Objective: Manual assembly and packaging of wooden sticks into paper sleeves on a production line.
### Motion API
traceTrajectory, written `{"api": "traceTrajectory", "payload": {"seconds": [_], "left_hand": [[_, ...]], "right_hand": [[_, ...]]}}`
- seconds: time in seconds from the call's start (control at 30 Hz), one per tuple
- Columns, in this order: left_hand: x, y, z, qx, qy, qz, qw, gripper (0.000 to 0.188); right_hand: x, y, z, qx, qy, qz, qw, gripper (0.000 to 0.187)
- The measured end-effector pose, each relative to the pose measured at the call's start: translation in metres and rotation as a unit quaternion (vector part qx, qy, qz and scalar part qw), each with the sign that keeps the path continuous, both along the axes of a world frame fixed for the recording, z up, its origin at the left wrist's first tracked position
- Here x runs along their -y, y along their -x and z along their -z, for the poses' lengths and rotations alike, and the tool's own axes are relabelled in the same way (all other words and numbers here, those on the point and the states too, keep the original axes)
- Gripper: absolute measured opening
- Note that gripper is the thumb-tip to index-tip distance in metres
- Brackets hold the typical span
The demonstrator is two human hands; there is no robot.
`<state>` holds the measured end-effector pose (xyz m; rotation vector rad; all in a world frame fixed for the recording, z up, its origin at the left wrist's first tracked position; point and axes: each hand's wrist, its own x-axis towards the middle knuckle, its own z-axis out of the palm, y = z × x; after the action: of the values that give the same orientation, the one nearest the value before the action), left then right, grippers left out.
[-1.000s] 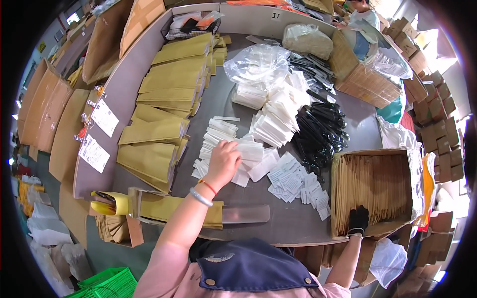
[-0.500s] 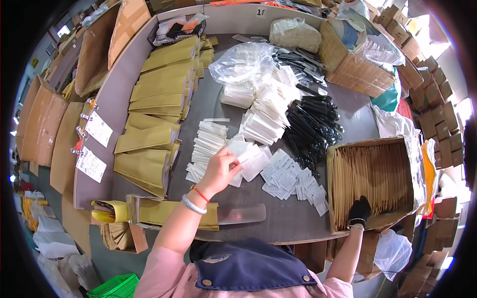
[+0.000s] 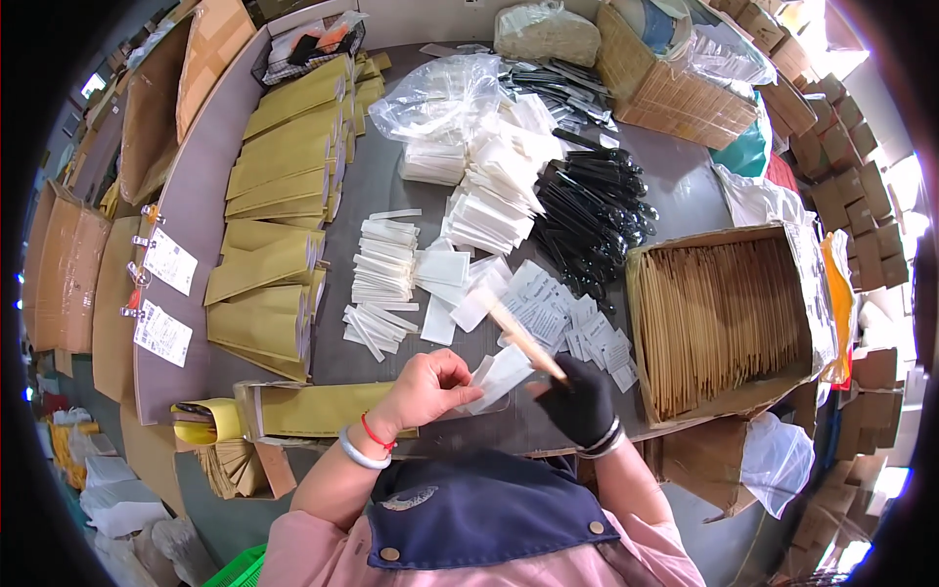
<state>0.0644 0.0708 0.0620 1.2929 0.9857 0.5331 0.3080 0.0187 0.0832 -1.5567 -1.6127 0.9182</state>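
Note:
In front of my apron, my left hand (image 3: 423, 393) pinches thin white packets (image 3: 503, 372) between thumb and fingers; how many is hard to tell. Facing it, my right hand (image 3: 579, 403), in a black glove, grips a flat pale wooden stick (image 3: 528, 340) slanting up and left. The stick's lower end meets the glove, just right of the packets. Beyond my hands lie loose white packets (image 3: 442, 269) and small printed cards (image 3: 540, 301). To the right, an open carton (image 3: 638, 338) holds tightly packed brown strips (image 3: 719, 318) on edge.
Stacked kraft envelopes (image 3: 259, 259) line the table's left side. White packet piles (image 3: 489, 210) and black-handled utensils (image 3: 592, 220) fill the middle, with a clear plastic bag (image 3: 435, 98) on top. A large carton (image 3: 675, 98) stands at the back right. A low divider (image 3: 191, 210) borders the left.
My right hand has left the carton and come to the middle with a wooden stick. My left hand has drawn nearer to my body, holding packets. The view has shifted slightly.

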Motion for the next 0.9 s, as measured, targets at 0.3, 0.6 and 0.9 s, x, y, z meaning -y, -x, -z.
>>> {"api": "traceTrajectory", "payload": {"seconds": [0.3,0.6,0.9], "left_hand": [[0.015,0.0,0.003,0.129,0.059,-0.019,0.99,0.01],[0.015,0.008,0.002,0.094,0.001,0.004,0.996,0.012],[0.02,0.02,0.014,-0.042,-0.045,0.042,0.997,0.015]], "right_hand": [[0.001,0.022,0.006,0.027,-0.001,-0.078,0.997,0.021],[0.012,0.021,0.025,-0.024,0.036,-0.036,0.998,0.011],[0.069,-0.053,0.018,-0.137,0.203,0.129,0.961,0.012]]}}
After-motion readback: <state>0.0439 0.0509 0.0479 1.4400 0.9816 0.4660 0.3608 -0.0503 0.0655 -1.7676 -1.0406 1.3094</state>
